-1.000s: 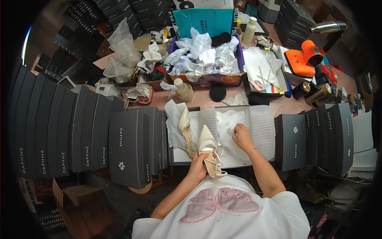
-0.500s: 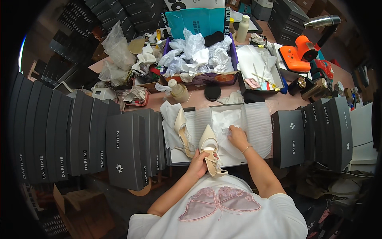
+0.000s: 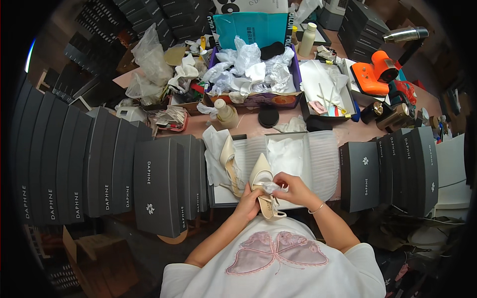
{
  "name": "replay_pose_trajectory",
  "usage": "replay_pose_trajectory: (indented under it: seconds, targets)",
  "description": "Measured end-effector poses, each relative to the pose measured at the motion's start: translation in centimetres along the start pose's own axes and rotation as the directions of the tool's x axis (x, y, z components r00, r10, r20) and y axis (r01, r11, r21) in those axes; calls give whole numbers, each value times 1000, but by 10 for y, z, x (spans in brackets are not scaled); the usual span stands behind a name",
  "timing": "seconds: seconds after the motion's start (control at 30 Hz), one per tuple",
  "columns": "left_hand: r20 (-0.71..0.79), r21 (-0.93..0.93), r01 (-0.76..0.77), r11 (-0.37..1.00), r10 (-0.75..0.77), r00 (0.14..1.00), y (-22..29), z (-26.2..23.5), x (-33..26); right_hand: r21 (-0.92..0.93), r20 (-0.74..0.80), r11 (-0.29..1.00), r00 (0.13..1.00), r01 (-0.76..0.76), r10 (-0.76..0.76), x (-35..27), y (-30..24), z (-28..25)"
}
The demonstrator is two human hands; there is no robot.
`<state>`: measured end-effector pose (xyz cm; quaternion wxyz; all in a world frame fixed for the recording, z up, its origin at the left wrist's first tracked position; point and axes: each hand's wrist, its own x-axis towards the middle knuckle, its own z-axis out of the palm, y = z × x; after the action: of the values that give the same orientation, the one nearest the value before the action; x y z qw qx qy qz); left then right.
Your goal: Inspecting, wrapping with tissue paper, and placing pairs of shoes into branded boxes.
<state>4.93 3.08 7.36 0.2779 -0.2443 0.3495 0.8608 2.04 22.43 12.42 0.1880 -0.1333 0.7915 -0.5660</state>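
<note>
A cream pointed slingback shoe (image 3: pixel 261 171) points away from me, held in my left hand (image 3: pixel 247 204), which is wrapped round its side. My right hand (image 3: pixel 294 191) pinches a crumpled piece of white tissue paper (image 3: pixel 272 187) at the opening of that shoe. To the left, a matching cream shoe (image 3: pixel 227 151) rests on white paper (image 3: pixel 214 144) in the open shoe box (image 3: pixel 223 204). Ribbed white padding (image 3: pixel 323 161) hangs over the box's right side, with a flat sheet of white tissue (image 3: pixel 285 154) beside it.
Dark grey shoe boxes (image 3: pixel 156 186) stand in a row on the left, others (image 3: pixel 365 174) on the right. Behind are a purple box (image 3: pixel 296 74) full of crumpled tissue, a cream bottle (image 3: pixel 226 116), a round black lid (image 3: pixel 269 117) and an orange device (image 3: pixel 366 79).
My right hand has moved left from the sheet of tissue in the box to the held shoe, bringing a crumpled piece of tissue paper. My left hand keeps hold of the shoe.
</note>
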Motion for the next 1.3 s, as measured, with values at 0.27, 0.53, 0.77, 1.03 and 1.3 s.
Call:
replay_pose_trajectory:
  seconds: [0.27, 0.53, 0.77, 1.03, 1.3]
  targets:
    - [142, 69, 52, 996, -62, 988, -3, 25, -2, -498, -418, 867, 874, 7, -247, 14, 22, 19]
    - [307, 50, 84, 995, -95, 947, 15, 47, 7, -384, -435, 910, 839, 154, -325, 9, -5, -10]
    - [-12, 170, 106, 980, -106, 994, 20, 61, 30, -388, -259, 919, 950, 63, -174, 24, -1, -32]
    - [121, 238, 54, 970, -85, 989, 10, 35, 33, -550, -82, 781, 912, 296, -403, -24, 24, -6]
    - [479, 596, -185, -781, 161, 863, 103, -107, 71, -557, -9, 828, 996, 68, -88, -8, 134, 4]
